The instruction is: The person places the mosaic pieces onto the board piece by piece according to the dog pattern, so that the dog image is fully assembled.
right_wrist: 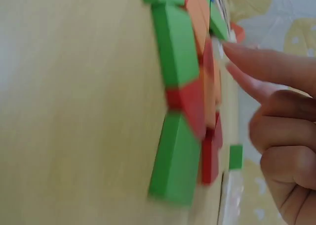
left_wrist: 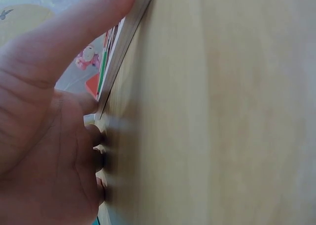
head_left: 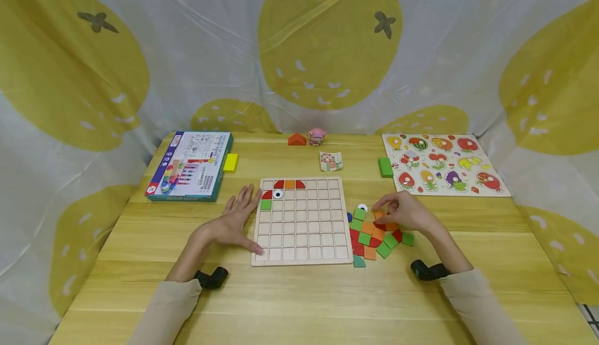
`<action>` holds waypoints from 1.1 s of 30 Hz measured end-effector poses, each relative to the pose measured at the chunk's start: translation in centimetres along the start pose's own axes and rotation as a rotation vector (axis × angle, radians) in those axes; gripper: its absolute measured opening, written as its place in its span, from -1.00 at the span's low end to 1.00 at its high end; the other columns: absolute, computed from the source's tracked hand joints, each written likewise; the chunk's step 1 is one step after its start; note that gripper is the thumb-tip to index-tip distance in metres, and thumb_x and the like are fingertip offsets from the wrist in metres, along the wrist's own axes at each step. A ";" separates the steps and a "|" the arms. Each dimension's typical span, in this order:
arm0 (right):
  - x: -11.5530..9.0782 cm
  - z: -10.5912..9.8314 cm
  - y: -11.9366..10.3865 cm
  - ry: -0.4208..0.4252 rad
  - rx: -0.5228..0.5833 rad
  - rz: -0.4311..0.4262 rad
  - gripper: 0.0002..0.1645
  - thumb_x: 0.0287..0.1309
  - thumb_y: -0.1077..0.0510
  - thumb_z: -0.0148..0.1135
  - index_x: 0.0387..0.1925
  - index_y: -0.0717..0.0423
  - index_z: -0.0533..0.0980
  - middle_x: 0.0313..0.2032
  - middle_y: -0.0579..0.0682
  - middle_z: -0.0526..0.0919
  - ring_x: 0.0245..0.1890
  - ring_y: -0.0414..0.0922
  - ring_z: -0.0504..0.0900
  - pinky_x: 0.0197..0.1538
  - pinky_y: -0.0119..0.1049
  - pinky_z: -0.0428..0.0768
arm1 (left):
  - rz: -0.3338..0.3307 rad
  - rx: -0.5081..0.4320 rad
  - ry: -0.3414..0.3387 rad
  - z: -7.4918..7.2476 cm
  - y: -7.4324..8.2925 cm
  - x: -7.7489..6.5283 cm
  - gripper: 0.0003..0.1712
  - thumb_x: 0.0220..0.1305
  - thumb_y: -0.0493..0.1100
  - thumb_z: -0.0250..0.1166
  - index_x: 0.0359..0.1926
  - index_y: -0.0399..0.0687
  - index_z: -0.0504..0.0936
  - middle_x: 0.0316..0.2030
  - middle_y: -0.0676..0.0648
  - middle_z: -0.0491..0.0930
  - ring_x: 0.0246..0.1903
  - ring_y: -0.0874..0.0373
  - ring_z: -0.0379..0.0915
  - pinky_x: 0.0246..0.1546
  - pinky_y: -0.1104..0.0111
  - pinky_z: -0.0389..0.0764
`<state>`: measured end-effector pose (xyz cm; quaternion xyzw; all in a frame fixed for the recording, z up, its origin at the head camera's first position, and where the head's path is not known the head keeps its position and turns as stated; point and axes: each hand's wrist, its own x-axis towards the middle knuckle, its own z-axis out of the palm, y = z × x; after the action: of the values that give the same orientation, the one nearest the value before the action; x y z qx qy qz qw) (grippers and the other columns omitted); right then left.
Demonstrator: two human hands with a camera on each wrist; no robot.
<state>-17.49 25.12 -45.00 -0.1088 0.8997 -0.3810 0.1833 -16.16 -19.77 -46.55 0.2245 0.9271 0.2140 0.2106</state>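
Observation:
A wooden grid board [head_left: 301, 236] lies mid-table. Green, white eye-printed, orange and red pieces fill a few cells at its upper left; the eye tile [head_left: 278, 194] is round-patterned. My left hand [head_left: 231, 225] is spread along the board's left side, thumb on the lower left corner and fingertips by the upper edge. My right hand [head_left: 406, 212] hovers at the loose pile of coloured pieces [head_left: 365, 238] right of the board. Its index finger and thumb point at the pile with a gap between them, other fingers bent. In the right wrist view nothing shows between those fingertips, near green blocks [right_wrist: 175, 44].
Behind the board are a small pattern card [head_left: 331, 161], a red triangular block [head_left: 297, 140] and a pink figurine [head_left: 316, 136]. A toy box [head_left: 192, 166] and yellow block [head_left: 231, 163] stand left. A green block [head_left: 386, 167] and fruit puzzle board [head_left: 446, 166] lie right.

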 end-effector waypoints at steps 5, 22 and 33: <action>-1.4 -1.1 1.4 0.001 0.010 0.063 -0.71 -0.02 0.11 0.47 -0.23 0.14 0.66 -0.70 -0.14 0.32 -0.66 -0.23 0.22 -0.57 -0.41 0.20 | 0.002 -0.008 0.001 -0.1 0.1 -0.1 0.64 -0.32 0.39 0.53 0.53 -0.08 -0.38 0.50 -0.27 -0.58 0.50 -0.21 -0.70 0.45 -0.19 -0.45; -1.4 -1.4 2.3 0.158 -0.030 0.187 -0.59 0.05 0.01 0.43 -0.14 0.18 0.58 -0.78 -0.19 0.20 -0.76 -0.25 0.16 -0.64 -0.40 0.15 | -0.004 -0.003 0.003 -0.1 0.0 -0.3 0.65 -0.32 0.40 0.52 0.52 -0.09 -0.38 0.50 -0.27 -0.59 0.50 -0.21 -0.70 0.45 -0.17 -0.45; 0.2 -1.5 2.6 0.077 -0.021 0.081 -0.60 0.10 0.05 0.39 -0.06 0.15 0.56 -0.76 -0.16 0.24 -0.76 -0.24 0.17 -0.65 -0.40 0.18 | -0.004 0.010 -0.004 -0.2 0.1 -0.1 0.64 -0.31 0.42 0.51 0.53 -0.06 -0.38 0.50 -0.26 -0.59 0.50 -0.21 -0.70 0.45 -0.17 -0.45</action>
<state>-18.38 27.75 -45.96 -0.0594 0.9136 -0.3679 0.1625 -16.15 -19.80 -46.34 0.2241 0.9283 0.2083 0.2115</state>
